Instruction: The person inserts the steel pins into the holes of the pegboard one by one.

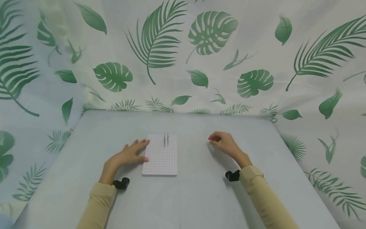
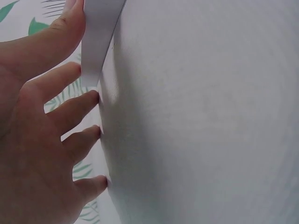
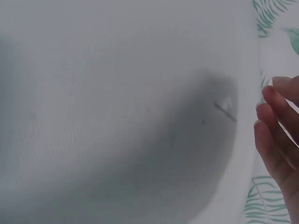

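A white pegboard (image 1: 160,162) with rows of small holes lies on the table. Thin dark pins (image 1: 167,140) stand upright near its far end. My left hand (image 1: 130,156) has its fingers spread, with the thumb and a fingertip at the board's left edge. In the left wrist view the other fingertips (image 2: 93,133) rest at table level beside the board's side (image 2: 96,42). To the right of the board, my right hand (image 1: 224,143) hovers low, fingers bent, thumb near the index fingertip, nothing visible between them. A thin dark stick (image 3: 225,112) shows near these fingers in the right wrist view.
A pale cloth covers the table (image 1: 197,200). Behind and at the sides hangs a white curtain (image 1: 177,89) printed with green leaves. Black wrist cameras sit on both wrists, the left one (image 1: 121,183) and the right one (image 1: 232,176) close above the tabletop.
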`<state>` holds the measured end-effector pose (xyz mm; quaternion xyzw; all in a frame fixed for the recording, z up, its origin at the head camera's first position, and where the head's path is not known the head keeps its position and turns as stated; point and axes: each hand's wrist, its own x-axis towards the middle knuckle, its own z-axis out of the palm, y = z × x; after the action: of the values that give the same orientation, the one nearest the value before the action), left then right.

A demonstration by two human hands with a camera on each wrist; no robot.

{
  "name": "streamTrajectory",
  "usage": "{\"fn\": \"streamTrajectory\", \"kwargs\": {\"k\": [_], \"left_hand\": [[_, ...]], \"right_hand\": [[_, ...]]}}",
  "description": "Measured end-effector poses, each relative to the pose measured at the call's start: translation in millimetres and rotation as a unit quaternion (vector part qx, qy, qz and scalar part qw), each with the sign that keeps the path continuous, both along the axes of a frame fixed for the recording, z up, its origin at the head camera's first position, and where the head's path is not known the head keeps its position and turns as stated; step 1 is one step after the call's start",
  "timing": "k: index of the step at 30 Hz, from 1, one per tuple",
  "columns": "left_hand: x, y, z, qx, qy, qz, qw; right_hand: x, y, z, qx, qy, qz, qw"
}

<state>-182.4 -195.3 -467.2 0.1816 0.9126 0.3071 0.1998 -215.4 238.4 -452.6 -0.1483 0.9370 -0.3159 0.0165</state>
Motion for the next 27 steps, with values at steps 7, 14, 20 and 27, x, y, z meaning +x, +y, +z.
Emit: {"fn": "streamTrajectory", "kwargs": {"k": [7,14,20,27], "left_hand": [[-1.2,-0.3,-3.2,-0.001,-0.003,0.0,1.0],[-1.0,2.3,2.9,-0.007,-0.01,0.002,0.9999],[-1.3,3.0,1.1,-0.014,-0.009,0.003,0.9999],[-2.3,3.7,-0.4,-0.012,-0.006,0.004,0.9999]], "right_hand": [[-6.0,17.2,-0.2,0.027,-0.019,0.008,0.999],[-9.0,24.3,-1.6,0.051,-0.079,0.017,0.995],[-4.8,24.5,-3.5,0.029,-0.128,0.01,0.991],[-5.6,24.2,-7.4,0.036,-0.128,0.009,0.991]]}}
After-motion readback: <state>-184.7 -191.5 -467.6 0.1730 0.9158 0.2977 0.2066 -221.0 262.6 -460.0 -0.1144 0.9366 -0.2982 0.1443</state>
